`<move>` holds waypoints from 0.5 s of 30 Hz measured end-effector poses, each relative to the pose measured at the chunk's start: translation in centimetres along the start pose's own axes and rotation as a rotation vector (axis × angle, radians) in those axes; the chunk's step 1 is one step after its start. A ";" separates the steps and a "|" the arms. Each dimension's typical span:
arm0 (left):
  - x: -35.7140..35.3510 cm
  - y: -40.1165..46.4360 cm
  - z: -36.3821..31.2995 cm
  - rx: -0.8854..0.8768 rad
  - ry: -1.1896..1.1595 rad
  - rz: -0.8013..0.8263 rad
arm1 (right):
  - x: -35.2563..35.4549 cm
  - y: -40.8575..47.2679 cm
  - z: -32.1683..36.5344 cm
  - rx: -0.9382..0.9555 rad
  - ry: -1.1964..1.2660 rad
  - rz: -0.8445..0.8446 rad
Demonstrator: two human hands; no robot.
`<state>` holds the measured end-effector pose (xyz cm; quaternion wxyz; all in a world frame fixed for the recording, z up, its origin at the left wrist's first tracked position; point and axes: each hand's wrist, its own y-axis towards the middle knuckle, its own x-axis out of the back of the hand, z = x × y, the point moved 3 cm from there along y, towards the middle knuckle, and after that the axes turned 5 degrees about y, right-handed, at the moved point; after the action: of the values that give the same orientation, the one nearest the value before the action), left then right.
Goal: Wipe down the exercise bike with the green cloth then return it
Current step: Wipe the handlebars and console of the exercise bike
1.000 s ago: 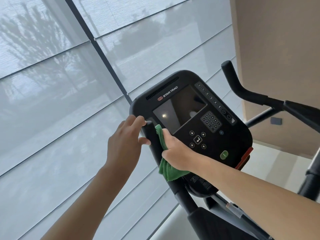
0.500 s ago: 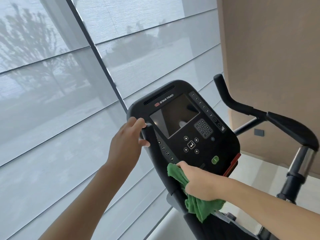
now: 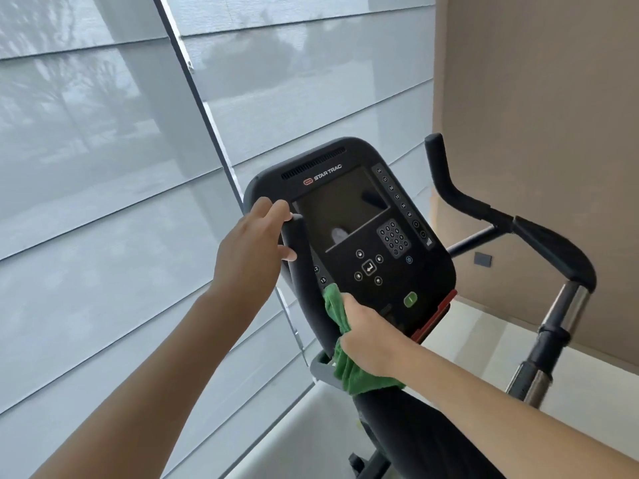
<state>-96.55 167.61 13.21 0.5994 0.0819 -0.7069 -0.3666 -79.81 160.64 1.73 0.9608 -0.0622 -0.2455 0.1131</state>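
The exercise bike's black console [image 3: 363,216] faces me, with a dark screen, a keypad and a green button. Its black left handlebar [image 3: 300,271] rises in front of the console's left edge. My left hand [image 3: 252,247] is closed around the top of that bar. Lower down on the same bar, my right hand [image 3: 368,335] presses the bunched green cloth [image 3: 345,368] against it, with the cloth's loose end hanging below my fingers. The bike's right handlebar [image 3: 484,210] curves up at the right, untouched.
A large window with a grey roller blind [image 3: 103,202] and a slanted frame bar [image 3: 207,115] fills the left. A tan wall [image 3: 536,115] stands behind the bike on the right. A chrome post [image 3: 560,319] descends under the right grip. Pale floor lies below.
My right hand slid the green cloth down the left handlebar, then came back up a little. My left hand stayed on the bar's top. The view shifted slightly.
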 end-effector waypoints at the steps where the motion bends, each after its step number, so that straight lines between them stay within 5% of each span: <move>1: -0.1 0.0 0.1 0.003 -0.009 -0.007 | -0.1 -0.9 -0.7 -0.028 -0.014 0.019; 9: -1.2 -1.1 0.9 0.031 -0.114 -0.074 | -0.1 -2.1 0.3 -0.033 -0.187 -0.040; 15: -1.8 -1.8 1.8 0.013 -0.271 -0.087 | 2.4 -0.1 5.0 0.285 0.073 -0.453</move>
<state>-98.27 168.04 10.70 0.4816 0.0660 -0.7793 -0.3955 -80.21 161.48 7.19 0.9688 0.1263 -0.2000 -0.0738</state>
